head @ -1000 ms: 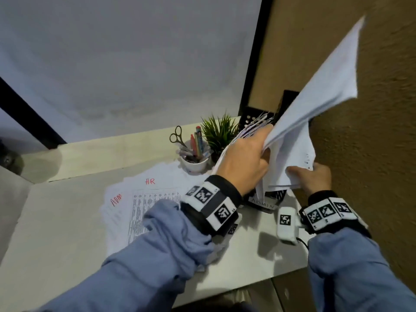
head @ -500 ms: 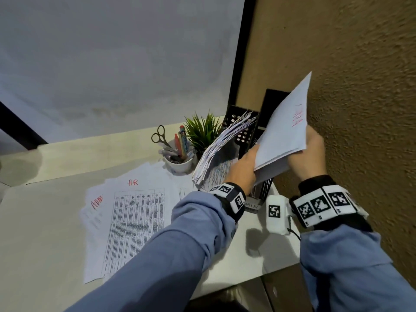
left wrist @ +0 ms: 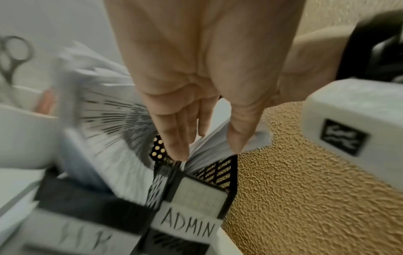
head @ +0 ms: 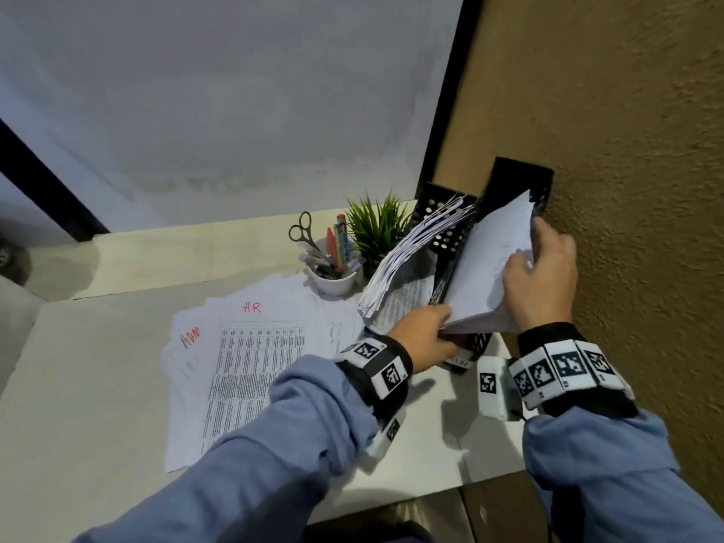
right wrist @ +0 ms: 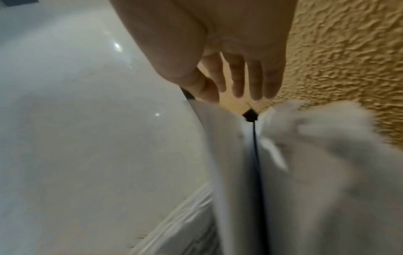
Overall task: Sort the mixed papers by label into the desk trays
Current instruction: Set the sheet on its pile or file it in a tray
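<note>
Two upright black mesh trays stand against the brown wall. The ADMIN tray [head: 517, 182] carries its label [left wrist: 187, 224]; the tray [head: 442, 201] left of it holds a fanned stack [head: 411, 252]. A bundle of white sheets [head: 493, 260] stands tilted in the ADMIN tray. My left hand [head: 442, 331] touches the bundle's lower front corner with straight fingers [left wrist: 179, 146]. My right hand [head: 536, 248] rests on its upper right edge, fingers [right wrist: 255, 81] straight. Loose sheets marked HR [head: 254, 346] and ADM [head: 188, 339] lie on the desk.
A white cup [head: 333, 280] with scissors and pens and a small green plant [head: 376, 229] stand left of the trays. The textured wall [head: 627, 190] runs close along the right. The desk's front edge [head: 391, 499] lies below my wrists.
The bundle has come down from high in the air into the ADMIN tray. Both hands lowered with it, and their grips have loosened to straight fingers.
</note>
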The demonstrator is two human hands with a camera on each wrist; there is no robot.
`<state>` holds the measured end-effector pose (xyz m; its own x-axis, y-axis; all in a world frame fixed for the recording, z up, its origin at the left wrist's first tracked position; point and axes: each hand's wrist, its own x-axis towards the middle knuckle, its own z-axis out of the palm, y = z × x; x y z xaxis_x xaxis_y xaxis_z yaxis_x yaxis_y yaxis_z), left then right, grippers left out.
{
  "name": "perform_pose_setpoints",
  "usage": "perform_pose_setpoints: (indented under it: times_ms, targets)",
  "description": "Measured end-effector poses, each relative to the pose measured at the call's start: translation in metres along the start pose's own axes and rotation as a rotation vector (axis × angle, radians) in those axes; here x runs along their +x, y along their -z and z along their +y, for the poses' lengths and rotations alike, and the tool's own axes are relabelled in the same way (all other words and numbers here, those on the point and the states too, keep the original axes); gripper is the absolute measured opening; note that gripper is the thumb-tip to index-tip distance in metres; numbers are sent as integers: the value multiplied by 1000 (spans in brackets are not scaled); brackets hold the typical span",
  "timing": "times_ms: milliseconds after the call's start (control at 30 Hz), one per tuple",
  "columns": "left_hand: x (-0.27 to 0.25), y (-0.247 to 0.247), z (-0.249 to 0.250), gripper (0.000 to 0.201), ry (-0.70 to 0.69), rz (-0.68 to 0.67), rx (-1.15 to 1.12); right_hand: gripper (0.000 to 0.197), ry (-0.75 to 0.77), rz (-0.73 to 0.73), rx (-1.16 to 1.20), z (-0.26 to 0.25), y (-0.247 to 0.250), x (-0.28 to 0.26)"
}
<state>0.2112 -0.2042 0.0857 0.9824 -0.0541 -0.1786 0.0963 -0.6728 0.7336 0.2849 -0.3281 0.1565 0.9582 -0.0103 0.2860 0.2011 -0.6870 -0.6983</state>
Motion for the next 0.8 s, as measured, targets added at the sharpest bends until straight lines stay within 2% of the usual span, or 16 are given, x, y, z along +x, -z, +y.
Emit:
perform_pose_setpoints:
  times_ms: [67,133,200,267,333,433,500,567,633,700,767,800]
  targets:
    - [-30,4,-20,27,48,5,-177,41,184,133,102,-16,-5,-10]
    - [-59,8,-53,12,165,3,-277,32,350,148,203,-32,-18,-28]
    - [-84,13,-95,8,313,34,-202,25,454,30,287,-49,-39,-55]
    - [-108,20,-135,10,501,101,-106,22,495,-175,315,-58,-67,-86]
    - [-132,28,-174,7,714,208,22,21,407,-396,313,-55,-104,-118]
    - [-160,38,-216,52,988,301,170,28,47,-698,187,-37,-153,-156]
    - [-172,42,-231,69,1076,357,100,39,-181,-880,73,-28,-174,-174]
    - [-177,43,-243,76,1088,416,-12,37,-293,-958,-9,-23,-188,-188]
    - [-179,42,-248,67,1049,466,-150,8,-330,-942,-78,-22,-196,-197]
    - [-182,43,-250,41,973,529,-220,25,-316,-905,-106,-20,-203,-202]
    - [-186,43,-249,15,868,614,-260,19,-385,-903,-16,-26,-203,-202]
    - [-188,43,-249,9,811,649,-302,28,-447,-896,46,-26,-204,-200]
